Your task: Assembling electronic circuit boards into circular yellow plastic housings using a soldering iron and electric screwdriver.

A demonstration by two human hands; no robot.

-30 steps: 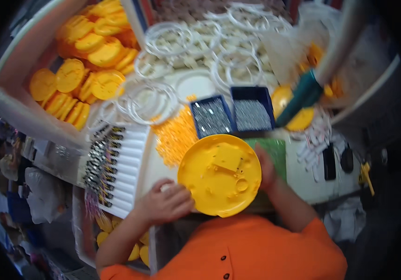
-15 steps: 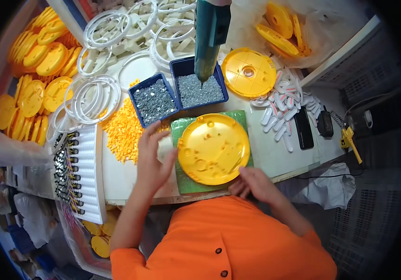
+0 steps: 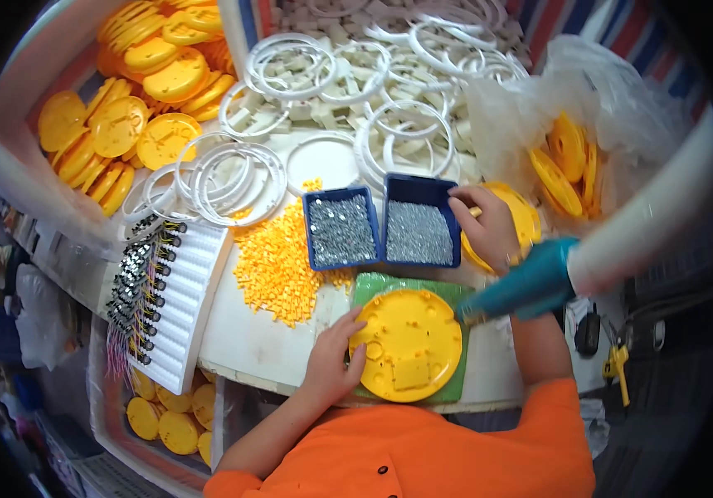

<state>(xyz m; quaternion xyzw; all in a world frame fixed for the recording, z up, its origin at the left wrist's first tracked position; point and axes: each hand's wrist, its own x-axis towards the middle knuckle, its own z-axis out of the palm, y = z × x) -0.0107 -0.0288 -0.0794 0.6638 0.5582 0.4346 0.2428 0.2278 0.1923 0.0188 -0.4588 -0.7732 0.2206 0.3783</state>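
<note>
From the head camera, the person's left hand (image 3: 335, 357) lies against the left edge of a yellow disc (image 3: 410, 340), its grip fairly wide, with thumb and fingers parted and both touching the disc. The disc lies flat on a green pad (image 3: 366, 290) near the front of the white table (image 3: 248, 350), its small posts, holes and raised square facing up. The right hand (image 3: 489, 224) is farther forward, fingers bent at the right corner of the right blue tray (image 3: 420, 189); whether that grip pinches a small piece, one cannot tell. This tray holds small grey bits, and the left blue tray (image 3: 344, 265) just beside it holds darker, shinier ones. A teal tool (image 3: 522, 286) slants in from the right, crossing in front of the right forearm, its tip appearing close to the disc's right edge — whether they touch is unclear. Left of the trays spreads a heap of small orange pieces (image 3: 277, 270), and beyond that stands a ribbed white tray (image 3: 186, 307) with wired parts (image 3: 145, 290) along its left side. White rings (image 3: 236, 183) lie behind the heap. Another yellow disc (image 3: 515, 207) sits partly hidden behind the right hand.
</note>
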